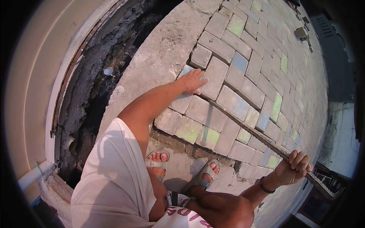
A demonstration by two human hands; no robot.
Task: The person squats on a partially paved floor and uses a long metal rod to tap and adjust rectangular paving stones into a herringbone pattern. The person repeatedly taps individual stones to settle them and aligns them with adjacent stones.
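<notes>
My left hand (193,81) rests palm down, fingers apart, on pavers, across a pale blue one (185,69) and beside a raised grey paver (214,78). My right hand (296,170) at lower right is closed round a long ribbed metal bar (251,130) with a bent end. The bar runs up-left to a joint between pavers beside my left hand, where its tip is hidden. Grey, faded green and blue pavers form the surface ahead. My sandalled feet (157,164) are below the pavers' near edge.
At left, a dark trench (95,110) with rubble and a small plastic bottle (108,71) runs beside a concrete strip (152,53), with a beige wall (34,95) and white pipe (34,176) beyond. Loose blocks (301,33) lie far right, near dark and white structures.
</notes>
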